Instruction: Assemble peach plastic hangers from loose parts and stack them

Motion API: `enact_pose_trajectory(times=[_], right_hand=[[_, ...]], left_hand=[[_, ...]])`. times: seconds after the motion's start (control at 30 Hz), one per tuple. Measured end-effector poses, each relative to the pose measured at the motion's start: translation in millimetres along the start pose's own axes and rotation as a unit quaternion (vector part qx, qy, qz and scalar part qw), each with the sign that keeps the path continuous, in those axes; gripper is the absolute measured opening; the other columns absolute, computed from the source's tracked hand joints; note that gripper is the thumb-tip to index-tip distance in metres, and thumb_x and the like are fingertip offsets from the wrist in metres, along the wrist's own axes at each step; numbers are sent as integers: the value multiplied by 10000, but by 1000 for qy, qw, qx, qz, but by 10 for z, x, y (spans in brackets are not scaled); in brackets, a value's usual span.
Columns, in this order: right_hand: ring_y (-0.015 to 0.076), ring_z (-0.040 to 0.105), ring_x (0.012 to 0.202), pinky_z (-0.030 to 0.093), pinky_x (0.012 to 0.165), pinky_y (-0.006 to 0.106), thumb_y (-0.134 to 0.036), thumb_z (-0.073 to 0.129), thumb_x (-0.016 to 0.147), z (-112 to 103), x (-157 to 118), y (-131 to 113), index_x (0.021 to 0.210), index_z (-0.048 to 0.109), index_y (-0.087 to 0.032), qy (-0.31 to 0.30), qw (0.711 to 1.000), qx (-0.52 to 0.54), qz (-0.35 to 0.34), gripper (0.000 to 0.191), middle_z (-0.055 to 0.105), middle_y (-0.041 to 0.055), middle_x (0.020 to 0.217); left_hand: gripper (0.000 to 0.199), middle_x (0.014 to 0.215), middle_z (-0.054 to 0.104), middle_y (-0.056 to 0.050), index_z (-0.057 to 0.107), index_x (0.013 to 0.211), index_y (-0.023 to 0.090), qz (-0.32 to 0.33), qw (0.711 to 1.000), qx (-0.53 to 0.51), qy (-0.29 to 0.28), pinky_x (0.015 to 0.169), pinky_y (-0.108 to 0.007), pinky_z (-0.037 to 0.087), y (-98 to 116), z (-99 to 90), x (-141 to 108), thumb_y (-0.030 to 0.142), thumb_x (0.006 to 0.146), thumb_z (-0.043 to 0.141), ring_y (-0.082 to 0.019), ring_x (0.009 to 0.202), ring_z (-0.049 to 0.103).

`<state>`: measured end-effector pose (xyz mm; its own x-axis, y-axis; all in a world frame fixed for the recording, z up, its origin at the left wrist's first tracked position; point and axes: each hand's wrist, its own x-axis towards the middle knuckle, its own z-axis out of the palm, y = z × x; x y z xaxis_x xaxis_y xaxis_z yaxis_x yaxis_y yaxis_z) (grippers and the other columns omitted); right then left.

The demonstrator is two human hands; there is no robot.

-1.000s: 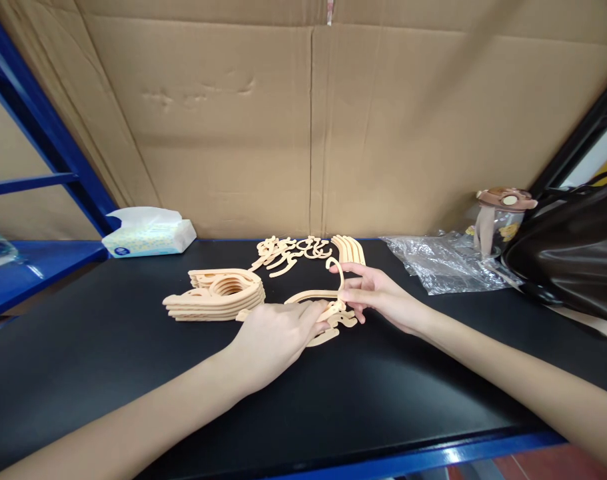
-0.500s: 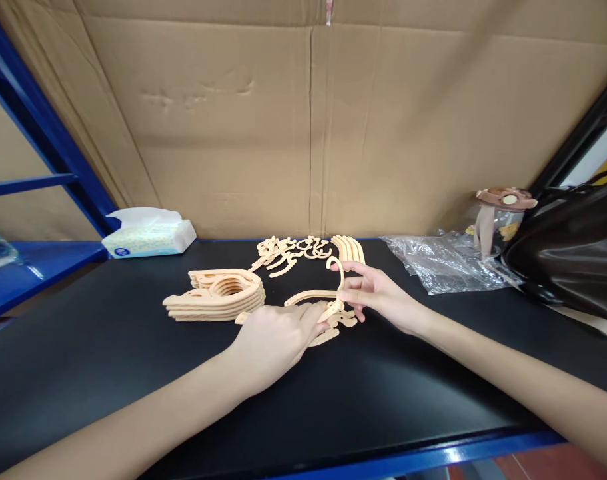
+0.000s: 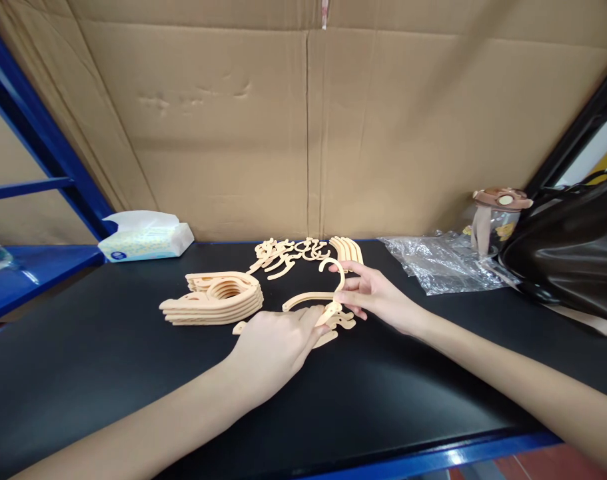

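My left hand (image 3: 278, 343) is closed on a beige hanger arm (image 3: 327, 314), whose other end pokes out past the knuckles. A curved hanger hook (image 3: 341, 275) is pinched in my right hand (image 3: 370, 293), its base meeting the hanger arm at the joint. Behind the fingers a second curved arm piece (image 3: 308, 297) shows, and more beige pieces (image 3: 346, 321) lie under and beside the joint, partly covered. Left of my hands is a neat stack of folded hangers (image 3: 216, 303).
Loose hooks and small parts (image 3: 283, 253) lie at the back, beside a row of curved arms (image 3: 347, 249). A tissue pack (image 3: 146, 237) sits at the back left. On the right are clear plastic wrap (image 3: 433, 263), a bottle (image 3: 500, 217) and a dark bag (image 3: 573, 247).
The hook in my right hand has turned, its open tip tilting to the left. My left hand keeps its grip on the hanger arm; the view has shifted slightly.
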<state>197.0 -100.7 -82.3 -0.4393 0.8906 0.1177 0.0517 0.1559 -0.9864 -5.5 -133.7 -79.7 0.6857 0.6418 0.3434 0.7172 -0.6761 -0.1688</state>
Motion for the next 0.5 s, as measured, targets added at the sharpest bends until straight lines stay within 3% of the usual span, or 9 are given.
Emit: enact_pose_trajectory(times=[0.27,0.5], right_hand=[[69,451,535,356,478,194,-292,649,781,-7,-16,-5,1022,403,-218,-21,1000,9,4,352,541,-48,674],[70,413,542,339,507,211,-332,596,825,4,-11,-3,801,401,-205,-35,999,-9,-23,234,451,-62,645]], left_hand=[[281,634,644,11,586,925,190,-52,992,-66,-91,415,-240,281,54,-110,38,305,964,333,-177,506,614],[305,615,630,15,574,904,195,-41,992,-84,-89,430,-242,289,37,-80,44,296,972,294,-175,505,608]])
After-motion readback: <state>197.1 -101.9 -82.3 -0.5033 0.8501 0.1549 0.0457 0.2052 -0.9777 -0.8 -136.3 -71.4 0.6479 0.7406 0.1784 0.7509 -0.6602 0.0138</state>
